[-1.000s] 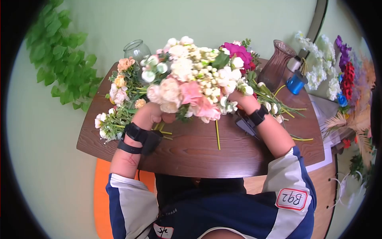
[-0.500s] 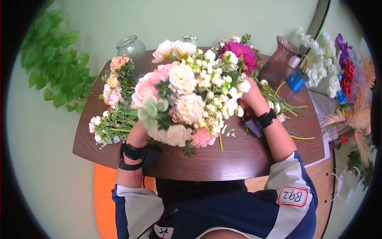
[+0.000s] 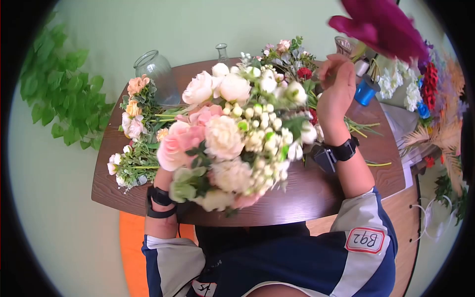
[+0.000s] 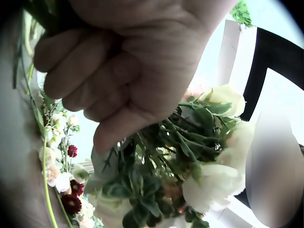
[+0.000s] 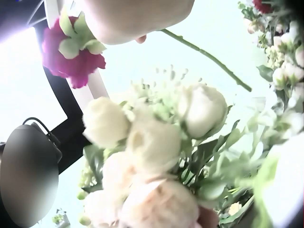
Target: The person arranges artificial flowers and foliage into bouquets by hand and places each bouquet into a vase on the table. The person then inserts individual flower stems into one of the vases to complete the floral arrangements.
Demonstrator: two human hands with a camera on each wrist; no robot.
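My left hand point(image 4: 104, 71) has its fingers curled round the stems of a big bouquet of cream, white and pink flowers point(image 3: 225, 136); in the head view the bouquet hides this hand. My right hand point(image 3: 337, 88) is raised at the bouquet's right and pinches the stem of a magenta flower point(image 3: 383, 29). In the right wrist view the magenta bloom point(image 5: 73, 52) hangs to the left of the hand point(image 5: 137, 19), and its green stem point(image 5: 209, 56) sticks out at the other side.
Loose flowers point(image 3: 136, 126) lie on the table's left, near a round glass vase point(image 3: 161, 74). A small glass bottle point(image 3: 222, 52) stands at the back. Mixed flowers point(image 3: 292, 59), a purplish vase point(image 3: 344, 45) and a blue ribbon roll point(image 3: 366, 91) are at the back right.
The bouquet has come down and left, tilting toward me. My right hand has risen with the magenta flower, which was among the flowers behind the bouquet.
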